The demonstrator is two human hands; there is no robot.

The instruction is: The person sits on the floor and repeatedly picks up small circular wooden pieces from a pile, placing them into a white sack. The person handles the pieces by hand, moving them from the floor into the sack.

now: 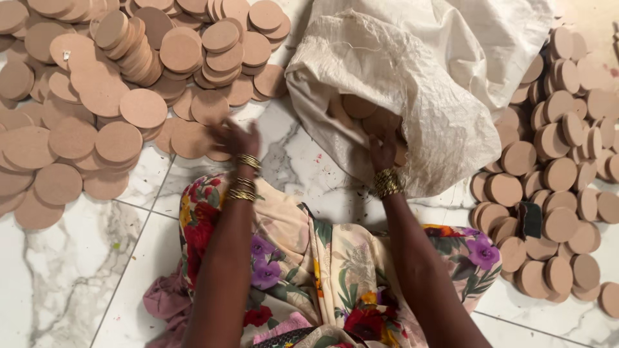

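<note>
Person sat on a white marble floor [77,258] w/ a floral cloth [309,270] across the lap, both arms stretched fwd. Left hand [233,137] was at the near edge of a big heap of brown round wooden discs [97,96] on the left; hand blurred, fingers [219,129] looked spread over the nearest discs, but couldn't tell if they were clamped on one. Gold bangles [244,177] ringed that wrist. Right hand [382,151] reached into the mouth of a crumpled off-white sack [419,96] lying straight ahead on the floor; its fingers were mostly hidden by the sack's edge, appeared curled among discs in the sack [360,106], grip not clear. A wider gold bracelet [387,182] sat on that wrist. Right of the sack, a 2nd spread of smaller discs [554,180] lay partly stacked, partly overlapping on the floor, w/ a small dark object [530,219] lying among them, well apart from either hand. Left heap and sack were near each other, bare tile between.
</note>
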